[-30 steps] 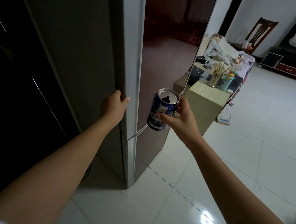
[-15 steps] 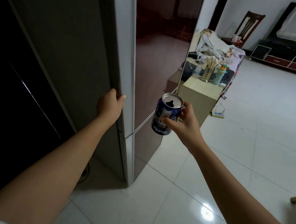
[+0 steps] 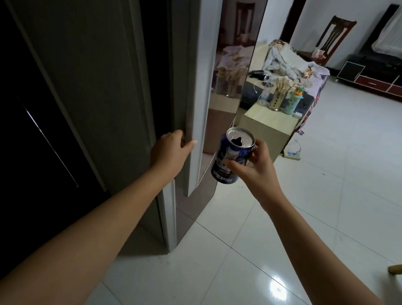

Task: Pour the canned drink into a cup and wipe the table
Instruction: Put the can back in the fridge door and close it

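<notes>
A blue Pepsi can [image 3: 228, 160] with its top open is held upright in my right hand [image 3: 259, 167], fingers wrapped round its side, at about waist height above the floor. Just left of the can, my left hand [image 3: 171, 152] grips the edge of the grey upper fridge door [image 3: 201, 81], fingers curled round it and the thumb on its outer side. The upper door stands ajar, with a dark gap behind its edge. A clear cup [image 3: 264, 93] stands on a small pale table [image 3: 266, 120] beyond the fridge.
On that table are a metal holder of chopsticks [image 3: 278, 101] and a green cartoon bottle [image 3: 294, 100]. Behind it lies a bed piled with cloth [image 3: 294, 66]. A power strip [image 3: 293, 154] lies on the glossy white tiles. A chair [image 3: 334, 35] and low cabinet [image 3: 386, 79] stand far right.
The upper fridge door has swung outward under my left hand and now juts past the lower door. My right hand keeps the can upright, and the view has shifted right.
</notes>
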`<action>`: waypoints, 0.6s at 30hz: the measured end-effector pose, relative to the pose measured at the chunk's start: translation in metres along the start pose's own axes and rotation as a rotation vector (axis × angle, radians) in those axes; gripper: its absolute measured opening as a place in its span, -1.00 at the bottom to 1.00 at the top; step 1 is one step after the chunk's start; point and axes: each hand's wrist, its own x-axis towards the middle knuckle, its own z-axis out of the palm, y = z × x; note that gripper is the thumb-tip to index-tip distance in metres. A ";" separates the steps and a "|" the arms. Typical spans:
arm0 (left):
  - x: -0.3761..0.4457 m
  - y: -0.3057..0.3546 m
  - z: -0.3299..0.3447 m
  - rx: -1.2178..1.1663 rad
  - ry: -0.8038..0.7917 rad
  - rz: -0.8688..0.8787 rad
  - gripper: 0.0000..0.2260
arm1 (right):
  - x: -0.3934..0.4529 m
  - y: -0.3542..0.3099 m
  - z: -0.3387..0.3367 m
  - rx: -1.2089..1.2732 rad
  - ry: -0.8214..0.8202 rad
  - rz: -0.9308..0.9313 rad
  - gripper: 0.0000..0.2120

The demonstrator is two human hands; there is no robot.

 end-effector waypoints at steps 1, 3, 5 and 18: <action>-0.003 0.005 0.003 0.016 -0.009 0.023 -0.69 | -0.003 0.001 -0.006 -0.006 0.009 -0.002 -0.37; -0.010 0.016 0.008 0.054 -0.023 0.065 -0.73 | -0.009 0.003 -0.018 -0.022 0.032 -0.001 -0.37; -0.015 0.027 0.012 0.098 -0.033 0.104 -0.78 | -0.014 0.004 -0.030 -0.028 0.058 0.002 -0.37; -0.036 0.081 0.047 0.310 -0.099 0.362 -0.76 | -0.047 0.015 -0.093 -0.032 0.158 0.021 -0.36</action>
